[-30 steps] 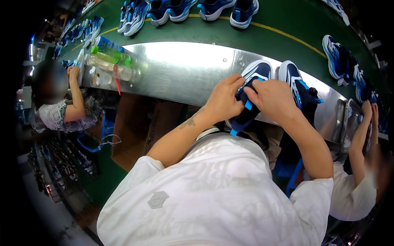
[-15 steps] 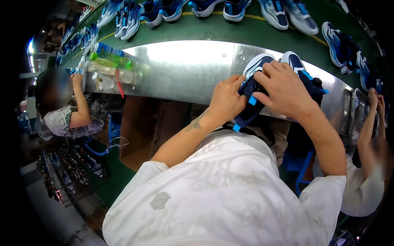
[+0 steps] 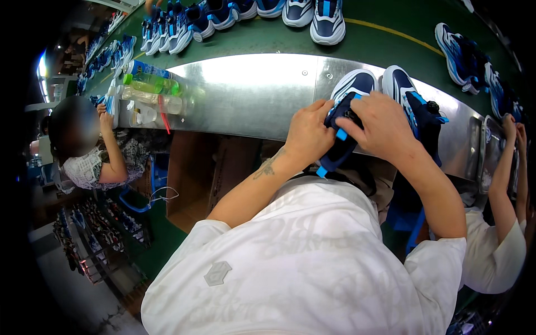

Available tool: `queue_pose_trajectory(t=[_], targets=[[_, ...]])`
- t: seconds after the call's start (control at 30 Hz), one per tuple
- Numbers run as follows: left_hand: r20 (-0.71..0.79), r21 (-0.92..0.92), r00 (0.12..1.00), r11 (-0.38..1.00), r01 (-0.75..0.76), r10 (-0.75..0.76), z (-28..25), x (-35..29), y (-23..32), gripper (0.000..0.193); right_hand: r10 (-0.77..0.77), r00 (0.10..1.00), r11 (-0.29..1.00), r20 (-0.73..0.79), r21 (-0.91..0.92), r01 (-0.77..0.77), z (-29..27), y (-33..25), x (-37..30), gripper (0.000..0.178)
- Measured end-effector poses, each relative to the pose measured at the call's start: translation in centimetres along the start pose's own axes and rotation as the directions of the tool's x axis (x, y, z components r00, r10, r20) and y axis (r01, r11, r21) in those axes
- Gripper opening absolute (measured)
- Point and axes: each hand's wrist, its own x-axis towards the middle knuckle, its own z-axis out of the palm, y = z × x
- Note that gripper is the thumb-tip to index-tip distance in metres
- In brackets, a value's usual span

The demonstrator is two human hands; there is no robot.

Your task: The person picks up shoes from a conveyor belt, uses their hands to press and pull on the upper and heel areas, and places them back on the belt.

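Blue-and-white sneaker (image 3: 341, 120) — held at the near edge of the steel shelf (image 3: 251, 95), toe pointing away. Left hand (image 3: 309, 134) grips its left side, fingers curled closed on the upper. Right hand (image 3: 382, 125) covers the tongue, fingers closed on it. Just right of it on the shelf: 1 matching sneaker (image 3: 410, 100). Beyond the shelf — green conveyor (image 3: 391, 50) carrying more sneakers (image 3: 326, 19).

Shoe factory line; sneakers (image 3: 326, 19) on green conveyor (image 3: 391, 47); seated workers (image 3: 84, 145) at steel bench (image 3: 251, 95)
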Motion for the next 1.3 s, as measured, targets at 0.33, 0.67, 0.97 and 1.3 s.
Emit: queue_pose_trajectory(t=[0.33, 0.67, 0.97, 1.3], targets=[[-0.004, 0.04, 1.0, 0.999, 0.022, -0.022, -0.2, -0.1, 0.6, 0.043, -0.128, 0.987, 0.987, -0.097, 0.083, 0.136, -0.8, 0.8, 0.1, 0.032], [0.01, 0.033, 0.999, 0.999, 0.035, -0.035, -0.3, -0.2, 0.8, 0.043, -0.114, 0.985, 0.984, -0.126, 0.121, 0.13, -0.5, 0.6, 0.1, 0.032], [0.012, 0.078, 0.998, 0.995, 0.063, -0.064, -0.2, -0.4, 1.2, 0.041, 0.188, 0.982, 0.972, -0.006, 0.145, -0.185, 0.4, -1.5, -0.6, 0.038], [0.094, 0.087, 0.992, 0.993, 0.081, -0.09, -1.0, 0.0, 1.0, 0.031, 0.177, 0.982, 0.981, -0.071, 0.088, -0.17, 0.8, -1.6, -1.8, 0.052]])
